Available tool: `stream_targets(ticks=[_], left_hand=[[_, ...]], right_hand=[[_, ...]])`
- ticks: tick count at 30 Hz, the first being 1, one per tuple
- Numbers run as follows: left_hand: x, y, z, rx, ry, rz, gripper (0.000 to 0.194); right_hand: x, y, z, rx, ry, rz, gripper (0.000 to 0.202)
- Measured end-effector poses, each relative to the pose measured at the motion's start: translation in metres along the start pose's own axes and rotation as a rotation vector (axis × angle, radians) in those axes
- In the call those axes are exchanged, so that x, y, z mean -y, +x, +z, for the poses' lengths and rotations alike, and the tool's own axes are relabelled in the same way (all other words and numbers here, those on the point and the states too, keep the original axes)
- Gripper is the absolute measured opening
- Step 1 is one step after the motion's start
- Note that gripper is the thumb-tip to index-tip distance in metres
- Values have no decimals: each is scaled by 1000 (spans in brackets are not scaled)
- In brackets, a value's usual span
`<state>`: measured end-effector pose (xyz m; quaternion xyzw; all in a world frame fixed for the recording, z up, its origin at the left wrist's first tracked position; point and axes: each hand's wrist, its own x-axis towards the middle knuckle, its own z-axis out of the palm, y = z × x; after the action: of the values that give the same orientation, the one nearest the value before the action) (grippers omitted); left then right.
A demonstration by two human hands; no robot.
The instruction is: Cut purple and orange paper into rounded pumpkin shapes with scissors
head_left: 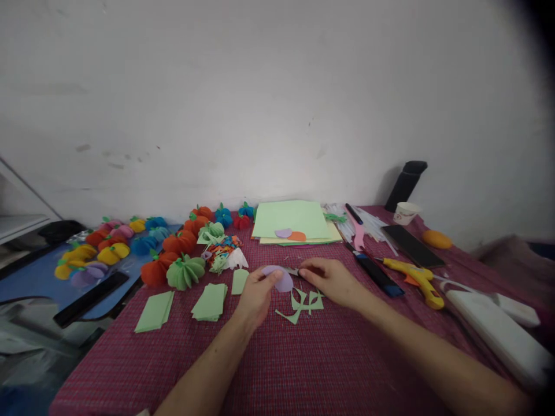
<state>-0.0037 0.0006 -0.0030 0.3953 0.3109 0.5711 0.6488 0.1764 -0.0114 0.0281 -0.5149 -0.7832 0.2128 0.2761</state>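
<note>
My left hand [255, 293] pinches a rounded piece of purple paper [284, 282] between thumb and fingers. My right hand [332, 278] is closed on small scissors [292, 270], whose blades reach to the edge of the purple paper; their handles are mostly hidden by my fingers. Curved green paper scraps [299, 305] lie on the table just below my hands. Left of my left hand are a single arched green piece [239, 281] and a stack of green paper pieces [210, 301].
Folded paper pumpkins [180, 242] crowd the left side, beside a second green stack [155, 312]. Coloured sheets [290, 216] lie at the back. On the right are a utility knife [377, 274], a yellow glue gun [411, 274], a phone [411, 245] and a paper cup [406, 214].
</note>
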Motion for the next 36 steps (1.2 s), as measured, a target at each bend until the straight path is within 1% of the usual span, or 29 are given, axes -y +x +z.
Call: stream_targets(ticks=[2, 3, 5, 7, 9, 12, 14, 17, 20, 26, 28, 30, 32, 36], left_hand=[[0, 0, 1, 6, -7, 10, 12], [0, 0, 1, 9, -5, 10, 12], [2, -1, 1, 13, 7, -1, 12], [5, -1, 1, 13, 42, -23, 14], [9, -1, 0, 3, 96, -30, 19], [11, 0, -2, -38, 194, 11, 34], [11, 1, -2, -78, 255, 61, 38], [12, 2, -2, -116, 343, 152, 30], [14, 2, -2, -113, 415, 194, 23], [19, 3, -7, -113, 559, 230, 23], [19, 2, -8, -105, 601, 232, 22], [18, 1, -7, -96, 596, 227, 23], [17, 0, -5, -76, 544, 200, 24], [15, -1, 0, -40, 402, 95, 27]], right_hand=[[12, -3, 13, -43, 302, 11, 27], [15, -3, 21, -52, 403, 12, 27], [14, -4, 36, -83, 497, 7, 24], [8, -3, 47, -104, 561, 30, 20], [-1, -1, 53, -96, 640, 83, 21], [-15, 1, 55, -103, 756, 160, 21], [-22, 2, 55, -143, 803, 181, 22], [-27, 3, 58, -190, 847, 202, 24], [-28, 3, 62, -171, 878, 213, 25], [-25, 0, 66, -115, 911, 230, 24], [-25, 0, 66, -106, 909, 231, 24], [-25, 0, 66, -89, 915, 221, 26], [-25, 0, 66, -66, 936, 213, 30], [-25, 1, 65, -44, 1045, 213, 33]])
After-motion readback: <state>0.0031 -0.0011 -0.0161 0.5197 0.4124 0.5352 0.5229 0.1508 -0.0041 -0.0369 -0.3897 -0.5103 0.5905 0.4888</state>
